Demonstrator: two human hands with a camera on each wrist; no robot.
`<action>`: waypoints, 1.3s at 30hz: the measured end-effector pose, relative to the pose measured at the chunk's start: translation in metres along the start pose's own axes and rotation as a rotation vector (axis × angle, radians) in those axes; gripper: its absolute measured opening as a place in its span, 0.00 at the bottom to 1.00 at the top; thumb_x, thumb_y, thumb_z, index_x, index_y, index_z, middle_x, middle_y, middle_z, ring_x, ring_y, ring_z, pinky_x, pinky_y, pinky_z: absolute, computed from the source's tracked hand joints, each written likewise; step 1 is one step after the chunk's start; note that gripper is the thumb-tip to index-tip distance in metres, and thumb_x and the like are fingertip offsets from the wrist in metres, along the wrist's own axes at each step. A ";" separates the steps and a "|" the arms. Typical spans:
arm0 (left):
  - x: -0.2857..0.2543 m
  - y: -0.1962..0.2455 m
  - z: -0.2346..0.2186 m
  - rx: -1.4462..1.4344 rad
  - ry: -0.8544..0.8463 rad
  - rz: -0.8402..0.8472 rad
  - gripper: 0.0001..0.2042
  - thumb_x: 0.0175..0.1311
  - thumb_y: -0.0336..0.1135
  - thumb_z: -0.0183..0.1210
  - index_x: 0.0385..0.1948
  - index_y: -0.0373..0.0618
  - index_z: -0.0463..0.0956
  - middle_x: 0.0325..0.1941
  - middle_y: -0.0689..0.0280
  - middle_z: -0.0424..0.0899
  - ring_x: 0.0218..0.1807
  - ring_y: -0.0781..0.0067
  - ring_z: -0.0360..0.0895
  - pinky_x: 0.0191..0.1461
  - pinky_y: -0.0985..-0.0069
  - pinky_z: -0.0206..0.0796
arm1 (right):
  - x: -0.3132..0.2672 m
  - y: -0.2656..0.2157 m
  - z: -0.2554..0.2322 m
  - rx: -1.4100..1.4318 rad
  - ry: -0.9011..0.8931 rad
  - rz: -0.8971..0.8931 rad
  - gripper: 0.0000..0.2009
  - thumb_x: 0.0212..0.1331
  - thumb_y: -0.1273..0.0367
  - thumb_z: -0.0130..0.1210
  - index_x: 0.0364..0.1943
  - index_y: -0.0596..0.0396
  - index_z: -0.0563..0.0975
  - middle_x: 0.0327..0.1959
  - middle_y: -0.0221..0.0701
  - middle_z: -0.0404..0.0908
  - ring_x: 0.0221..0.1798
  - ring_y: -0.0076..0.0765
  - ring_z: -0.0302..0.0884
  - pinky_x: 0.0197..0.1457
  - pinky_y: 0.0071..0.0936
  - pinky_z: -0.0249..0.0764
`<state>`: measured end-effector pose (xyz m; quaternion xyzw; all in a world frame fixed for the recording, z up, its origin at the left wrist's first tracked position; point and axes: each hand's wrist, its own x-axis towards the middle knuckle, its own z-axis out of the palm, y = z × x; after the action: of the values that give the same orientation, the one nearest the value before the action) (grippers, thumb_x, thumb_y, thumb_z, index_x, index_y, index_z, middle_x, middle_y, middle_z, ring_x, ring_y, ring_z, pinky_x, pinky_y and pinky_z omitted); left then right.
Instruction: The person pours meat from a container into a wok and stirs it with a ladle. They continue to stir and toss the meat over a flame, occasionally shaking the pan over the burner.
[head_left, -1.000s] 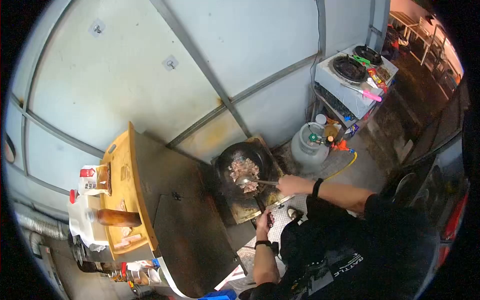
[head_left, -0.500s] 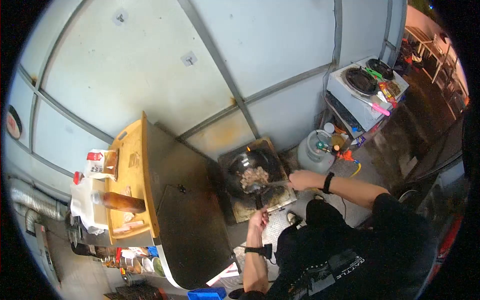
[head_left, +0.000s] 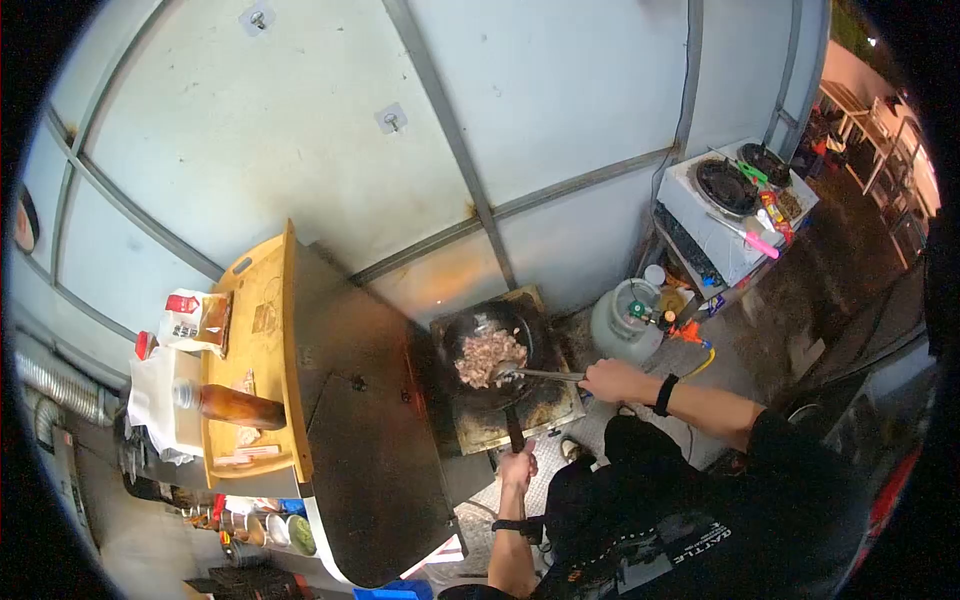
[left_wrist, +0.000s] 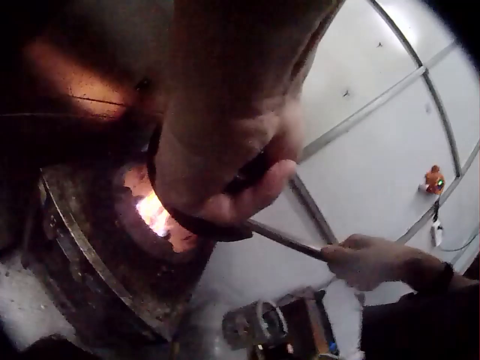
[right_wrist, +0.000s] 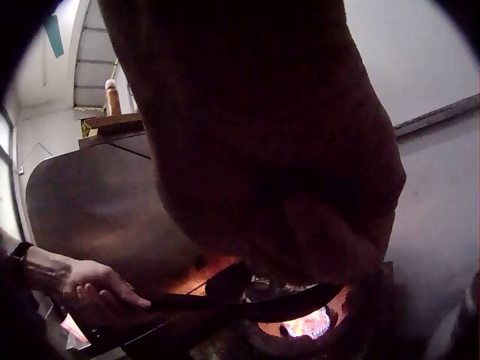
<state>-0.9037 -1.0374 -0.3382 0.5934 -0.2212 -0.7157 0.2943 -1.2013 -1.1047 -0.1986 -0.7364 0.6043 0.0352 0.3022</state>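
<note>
A dark wok [head_left: 530,345] with chopped pinkish-brown meat [head_left: 485,354] stands over the burner. My left hand [head_left: 516,468] grips its handle [head_left: 514,428] on the near side. From the right, my right hand [head_left: 612,381] holds the metal shaft of a ladle [head_left: 550,375], whose bowl rests among the meat. The left wrist view has flame [left_wrist: 154,215] burning in the stove opening under the wok, behind my left hand [left_wrist: 232,172]. Flame [right_wrist: 309,324] also shows below the wok in the right wrist view, where my right hand [right_wrist: 277,172] is dark and close.
At the left, a wooden tray [head_left: 262,340] holds a bottle of brown liquid [head_left: 240,407] and packets. A gas cylinder [head_left: 622,325] stands right of the stove, with a two-burner cooker [head_left: 715,225] behind it. A metal panel [head_left: 375,480] stands between tray and wok.
The view has shifted. The wok tipped and the meat bunched near its handle side half a second ago; now the meat spreads over the wok's middle and left, with the ladle at its right edge.
</note>
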 end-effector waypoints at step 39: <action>0.078 -0.013 -0.009 -0.238 -0.131 -0.348 0.12 0.64 0.43 0.63 0.37 0.46 0.72 0.18 0.74 0.66 0.17 0.85 0.60 0.18 0.84 0.53 | 0.095 -0.019 0.069 -0.039 0.209 -0.161 0.18 0.65 0.62 0.51 0.26 0.64 0.80 0.23 0.48 0.81 0.28 0.53 0.83 0.31 0.45 0.80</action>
<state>-0.9068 -1.0805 -0.4048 0.5360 -0.0478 -0.8138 0.2193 -1.1369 -1.1517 -0.2873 -0.7880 0.5706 -0.0543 0.2249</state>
